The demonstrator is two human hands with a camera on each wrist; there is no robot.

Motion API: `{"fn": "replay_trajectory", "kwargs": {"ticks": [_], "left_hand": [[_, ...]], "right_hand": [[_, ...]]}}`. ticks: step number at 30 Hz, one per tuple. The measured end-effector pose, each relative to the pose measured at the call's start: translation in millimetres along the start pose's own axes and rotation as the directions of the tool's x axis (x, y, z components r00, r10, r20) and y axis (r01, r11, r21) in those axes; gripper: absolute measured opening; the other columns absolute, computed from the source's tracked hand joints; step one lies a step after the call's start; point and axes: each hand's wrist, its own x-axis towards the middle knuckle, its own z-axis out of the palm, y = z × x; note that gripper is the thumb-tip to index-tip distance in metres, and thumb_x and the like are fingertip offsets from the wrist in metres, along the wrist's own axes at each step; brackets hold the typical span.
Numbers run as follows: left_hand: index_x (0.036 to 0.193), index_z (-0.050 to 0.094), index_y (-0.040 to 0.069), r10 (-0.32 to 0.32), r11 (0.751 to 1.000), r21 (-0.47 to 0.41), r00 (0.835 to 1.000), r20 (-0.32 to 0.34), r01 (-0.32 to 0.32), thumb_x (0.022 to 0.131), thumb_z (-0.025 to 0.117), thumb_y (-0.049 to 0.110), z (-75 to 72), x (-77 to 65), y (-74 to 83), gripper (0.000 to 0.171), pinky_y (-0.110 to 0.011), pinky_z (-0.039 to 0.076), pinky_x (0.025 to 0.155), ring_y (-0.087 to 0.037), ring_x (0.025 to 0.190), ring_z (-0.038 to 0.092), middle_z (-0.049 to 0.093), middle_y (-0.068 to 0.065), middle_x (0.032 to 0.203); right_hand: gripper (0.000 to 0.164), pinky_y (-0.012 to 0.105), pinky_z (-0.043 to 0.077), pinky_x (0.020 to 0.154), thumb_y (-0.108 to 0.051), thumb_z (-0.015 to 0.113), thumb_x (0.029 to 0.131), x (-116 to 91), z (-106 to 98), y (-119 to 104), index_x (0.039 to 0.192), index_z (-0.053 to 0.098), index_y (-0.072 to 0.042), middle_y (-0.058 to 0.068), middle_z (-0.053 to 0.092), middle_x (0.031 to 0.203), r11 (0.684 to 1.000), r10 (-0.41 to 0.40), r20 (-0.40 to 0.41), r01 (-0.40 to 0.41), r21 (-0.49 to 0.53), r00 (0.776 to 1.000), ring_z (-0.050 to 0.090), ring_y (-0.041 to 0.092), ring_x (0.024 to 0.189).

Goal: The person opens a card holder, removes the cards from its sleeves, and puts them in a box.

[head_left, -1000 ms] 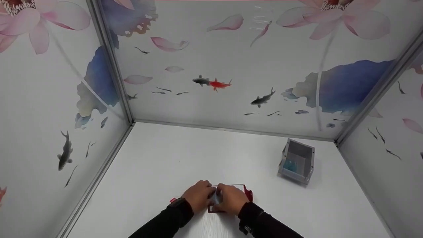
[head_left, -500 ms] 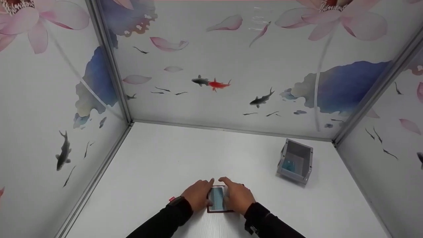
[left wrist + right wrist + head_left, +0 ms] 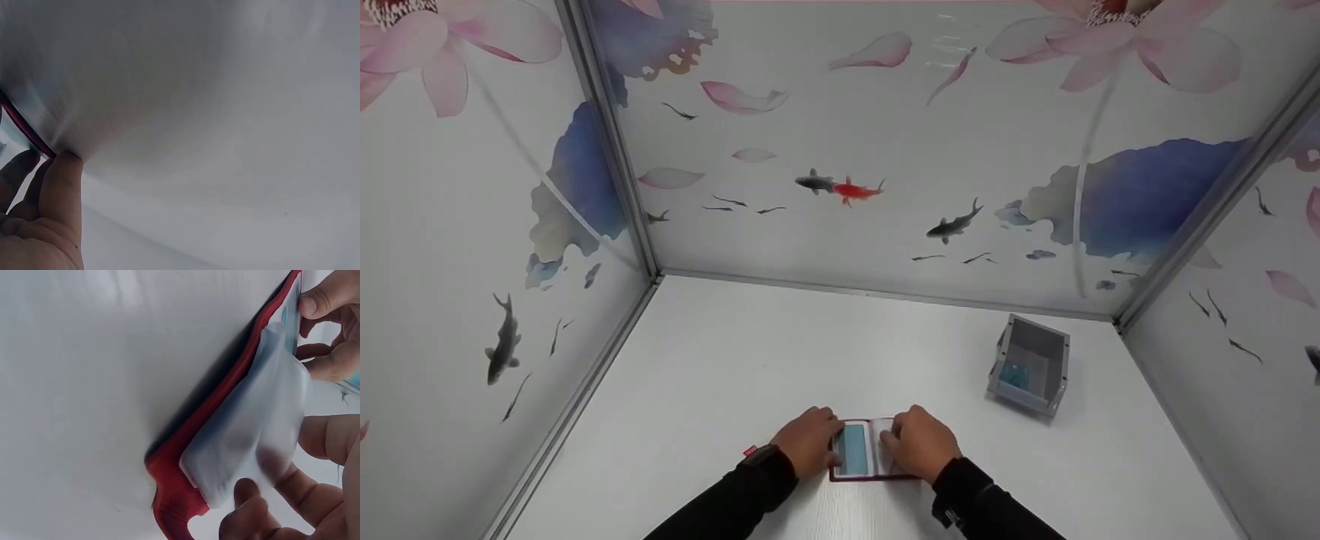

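A small red card holder (image 3: 876,479) with clear plastic sleeves lies open on the white table, near the person. A blue-and-white card (image 3: 854,448) shows on its left side. My left hand (image 3: 807,448) holds the left edge, thumb near the lower corner and fingers near the upper one. My right hand (image 3: 924,444) is over the right side, pinching clear sleeves (image 3: 228,439) between thumb and fingers; in the right wrist view they stand lifted off the red cover (image 3: 174,478). The left wrist view catches left fingers (image 3: 61,188) right at the red edge.
A grey plastic bin (image 3: 1030,366) stands at the back right of the table (image 3: 735,360), with something teal (image 3: 1015,375) inside. Panels printed with lotus flowers and fish (image 3: 859,191) enclose the table at the back and both sides.
My right hand has moved right from the left side of the card holder, turning clear sleeves over with it. The blue-and-white card is now uncovered. My left hand has stayed at the left edge.
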Motion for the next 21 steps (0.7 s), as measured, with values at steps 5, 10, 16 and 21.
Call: {"fn": "replay_trajectory", "kwargs": {"ticks": [5, 10, 16, 21], "left_hand": [[0.148, 0.074, 0.008, -0.006, 1.0, -0.006, 1.0, 0.007, 0.006, 0.1, 0.09, 0.034, 2.1, 0.7, -1.3, 0.056, -0.037, 0.058, 0.107, -0.019, 0.116, 0.065, 0.073, -0.005, 0.13], [0.145, 0.076, 0.008, -0.014, 1.0, -0.015, 1.0, -0.001, 0.014, 0.098, 0.091, 0.033, 5.5, 2.4, -2.0, 0.055, -0.037, 0.059, 0.104, -0.018, 0.111, 0.065, 0.074, -0.004, 0.126], [0.141, 0.078, 0.011, -0.031, 0.999, -0.025, 0.999, -0.011, 0.03, 0.098, 0.092, 0.031, 10.4, 4.5, -2.5, 0.05, -0.035, 0.059, 0.101, -0.014, 0.107, 0.063, 0.073, -0.001, 0.122], [0.139, 0.079, 0.011, -0.012, 1.0, -0.015, 1.0, -0.025, 0.012, 0.097, 0.093, 0.03, 6.8, 2.5, -1.8, 0.048, -0.033, 0.057, 0.095, -0.012, 0.101, 0.059, 0.071, 0.001, 0.116]], "right_hand": [[0.014, 0.041, 0.057, 0.077, -0.018, 0.091, 0.094, -1, 2, -2, 0.092, 0.081, -0.009, 0.006, 0.062, 0.102, 0.995, -0.065, -0.034, 0.062, -0.073, 0.997, 0.06, 0.019, 0.086], [0.018, 0.042, 0.064, 0.085, 0.004, 0.085, 0.095, -3, 1, -9, 0.11, 0.082, -0.006, 0.008, 0.074, 0.105, 0.956, -0.256, -0.012, 0.251, -0.15, 0.967, 0.072, 0.023, 0.093], [0.021, 0.045, 0.067, 0.091, 0.008, 0.081, 0.096, -2, 0, -21, 0.116, 0.083, 0.001, 0.012, 0.084, 0.111, 0.955, -0.259, 0.139, 0.275, -0.112, 0.956, 0.078, 0.024, 0.098], [0.012, 0.044, 0.065, 0.082, -0.006, 0.08, 0.097, 6, 1, -23, 0.104, 0.087, 0.0, 0.008, 0.084, 0.102, 0.987, -0.129, 0.214, 0.104, 0.125, 0.968, 0.073, 0.019, 0.092]]}}
